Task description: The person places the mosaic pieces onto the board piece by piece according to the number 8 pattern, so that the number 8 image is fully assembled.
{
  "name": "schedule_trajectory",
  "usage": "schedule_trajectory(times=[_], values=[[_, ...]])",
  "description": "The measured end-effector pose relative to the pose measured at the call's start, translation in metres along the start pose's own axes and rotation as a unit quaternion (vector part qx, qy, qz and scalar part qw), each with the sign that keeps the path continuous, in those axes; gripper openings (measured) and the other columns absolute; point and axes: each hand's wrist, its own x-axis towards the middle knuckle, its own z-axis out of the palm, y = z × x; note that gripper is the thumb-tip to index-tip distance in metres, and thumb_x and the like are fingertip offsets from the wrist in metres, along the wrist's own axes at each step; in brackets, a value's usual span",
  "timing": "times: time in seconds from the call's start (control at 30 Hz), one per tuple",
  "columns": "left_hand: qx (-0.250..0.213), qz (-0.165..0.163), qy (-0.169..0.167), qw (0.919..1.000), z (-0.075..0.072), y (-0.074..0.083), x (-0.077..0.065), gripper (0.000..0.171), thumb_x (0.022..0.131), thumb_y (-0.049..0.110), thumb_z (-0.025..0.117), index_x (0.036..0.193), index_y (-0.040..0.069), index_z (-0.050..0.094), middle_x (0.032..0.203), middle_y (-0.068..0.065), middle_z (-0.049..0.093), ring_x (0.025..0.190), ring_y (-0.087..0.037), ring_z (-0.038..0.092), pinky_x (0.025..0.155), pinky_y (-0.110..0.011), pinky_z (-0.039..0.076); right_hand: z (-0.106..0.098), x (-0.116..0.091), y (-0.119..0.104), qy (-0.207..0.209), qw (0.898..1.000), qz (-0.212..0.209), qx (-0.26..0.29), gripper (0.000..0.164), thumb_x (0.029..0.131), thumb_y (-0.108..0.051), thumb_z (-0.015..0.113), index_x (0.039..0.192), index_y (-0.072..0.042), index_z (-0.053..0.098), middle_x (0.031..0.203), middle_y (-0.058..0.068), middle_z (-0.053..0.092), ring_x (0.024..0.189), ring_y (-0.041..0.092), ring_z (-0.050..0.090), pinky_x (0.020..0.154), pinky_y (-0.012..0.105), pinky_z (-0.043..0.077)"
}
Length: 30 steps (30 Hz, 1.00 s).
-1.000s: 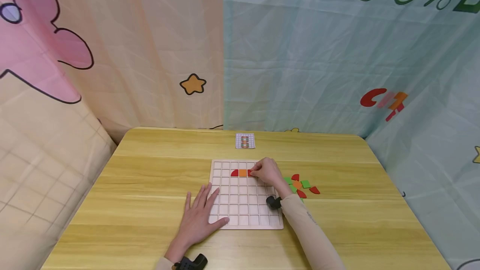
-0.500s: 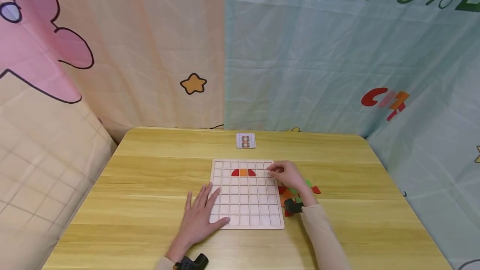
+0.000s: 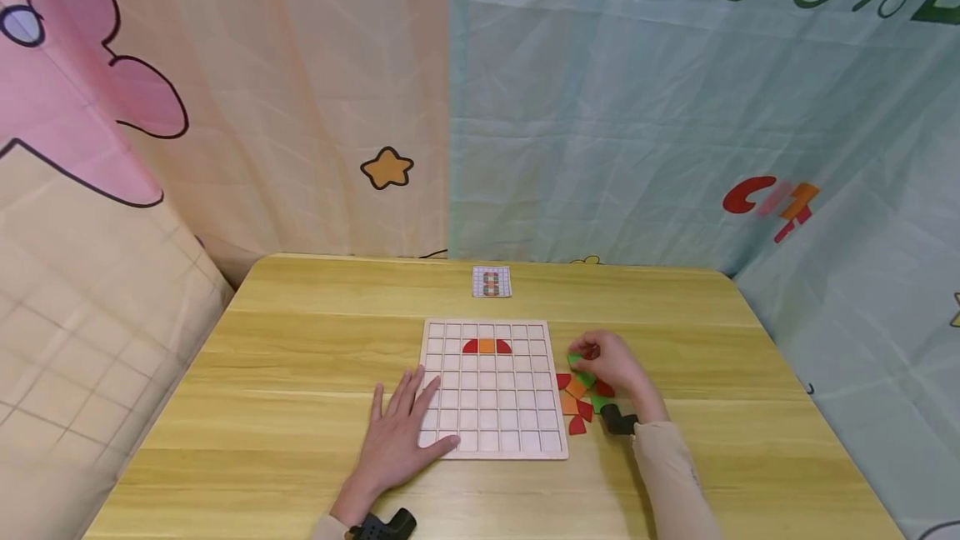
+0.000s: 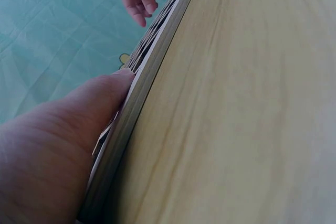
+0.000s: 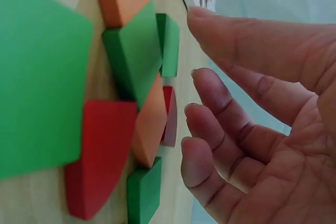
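My left hand (image 3: 397,440) lies with fingers spread across the left edge of a white gridded board (image 3: 480,419). Its thumb (image 4: 105,90) rests on the board's near edge in the left wrist view. Near the board's top, a red quarter-round piece (image 3: 470,347), an orange square (image 3: 487,346) and another red quarter-round piece (image 3: 504,347) form a row. Right of the board, my right hand (image 3: 611,363) is over loose pieces, its fingertips near a green piece (image 3: 574,360). In the right wrist view its bent fingers hold nothing visible, apart from a green block (image 5: 139,51).
Loose red (image 3: 577,425), orange (image 3: 569,403) and green (image 3: 599,403) pieces lie close together against the board's right side, some overlapping. A small printed pattern card (image 3: 491,282) lies beyond the board on the wooden table (image 3: 315,340). Printed curtains hang behind.
My right hand has let go of the red quarter-round piece at the right end of the row and moved right to the loose pieces. My left hand has stayed in place.
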Motion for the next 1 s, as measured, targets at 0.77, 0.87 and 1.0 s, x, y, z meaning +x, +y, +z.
schedule_trajectory(times=[0.77,0.87,1.0], values=[[-0.001,-0.007,-0.018,0.9998,-0.001,0.000,-0.001,0.089,0.080,0.071,0.054,0.148,0.016,0.036,0.155,-0.011,0.022,0.141,-0.030,0.016,0.109,-0.059,-0.001,0.005,0.005,0.006,-0.009,0.998,0.035,-0.043,0.013,0.079,-0.007,0.077,0.089,-0.006,0.069,0.081,0.002,0.058,0.075,0.019,0.051,0.072,0.035,0.046],[0.001,-0.008,-0.019,0.9998,-0.001,0.000,0.000,0.089,0.080,0.071,0.053,0.148,0.016,0.035,0.155,-0.011,0.022,0.141,-0.029,0.015,0.109,-0.059,-0.001,0.006,0.007,0.005,-0.010,0.998,0.032,-0.044,0.013,0.078,-0.007,0.077,0.087,-0.007,0.067,0.080,0.002,0.058,0.074,0.019,0.050,0.070,0.034,0.046],[0.003,-0.007,-0.015,0.9999,-0.001,0.000,0.000,0.089,0.081,0.071,0.053,0.148,0.015,0.036,0.154,-0.011,0.022,0.141,-0.030,0.016,0.109,-0.059,-0.001,0.006,0.009,0.003,-0.009,0.998,0.025,-0.048,0.015,0.078,-0.006,0.077,0.086,-0.007,0.064,0.080,0.003,0.057,0.074,0.020,0.050,0.070,0.035,0.045]])
